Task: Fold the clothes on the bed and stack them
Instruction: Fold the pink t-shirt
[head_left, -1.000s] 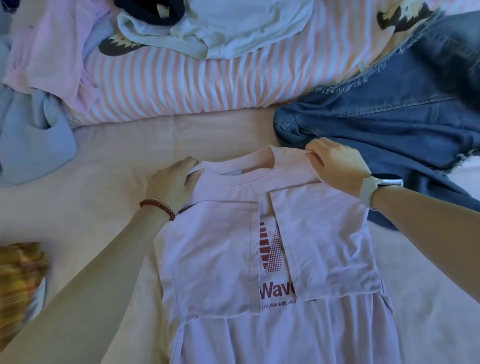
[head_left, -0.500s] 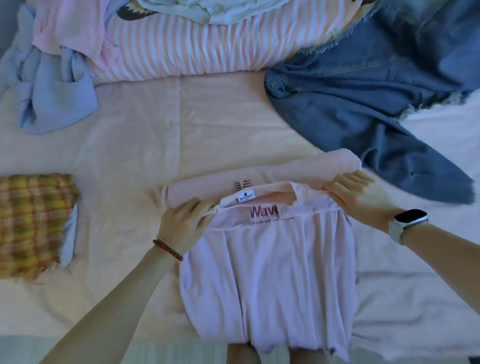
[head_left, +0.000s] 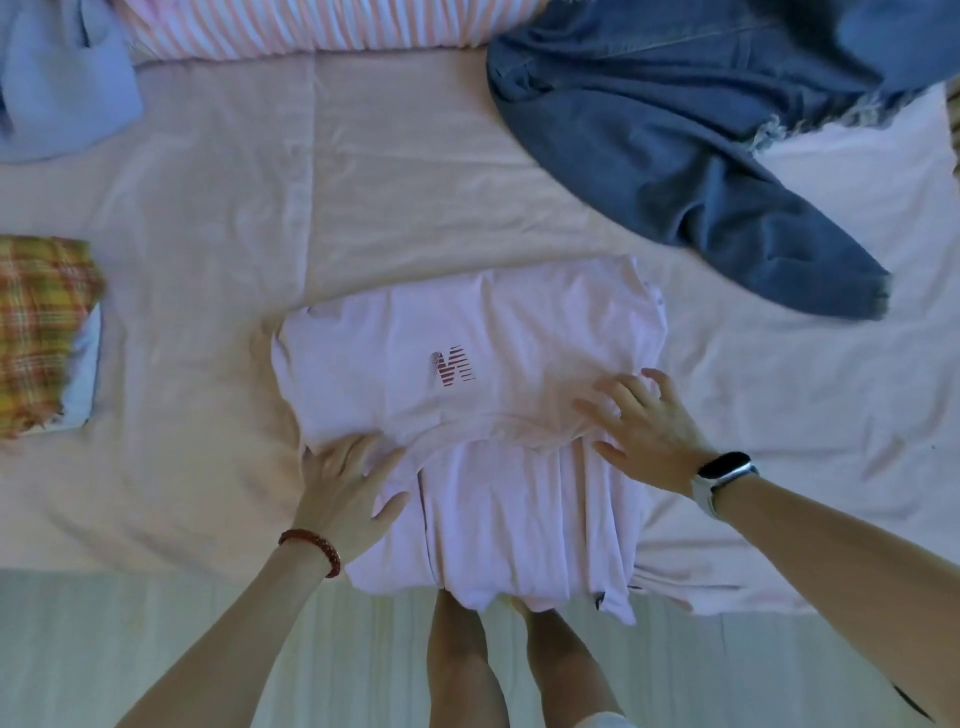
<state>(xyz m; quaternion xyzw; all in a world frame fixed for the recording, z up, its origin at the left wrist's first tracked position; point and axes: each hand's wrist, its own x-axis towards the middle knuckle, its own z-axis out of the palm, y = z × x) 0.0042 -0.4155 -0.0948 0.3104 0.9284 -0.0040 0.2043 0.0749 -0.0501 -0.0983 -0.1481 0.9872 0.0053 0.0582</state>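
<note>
A pale pink cotton T-shirt (head_left: 467, 374) lies folded near the front edge of the bed (head_left: 218, 218), its upper half doubled over the lower, a small dark red striped logo showing on top and the hem hanging slightly over the edge. The left hand (head_left: 348, 483) rests flat on its left fold, fingers spread; the right hand (head_left: 644, 421) presses the right side with straight, splayed fingers. Both hands are flat, gripping nothing. The soft pink sheet is creased. Frayed blue denim jeans (head_left: 701, 145) sprawl beyond, and a folded plaid cloth (head_left: 41, 332) sits well apart on the left.
</note>
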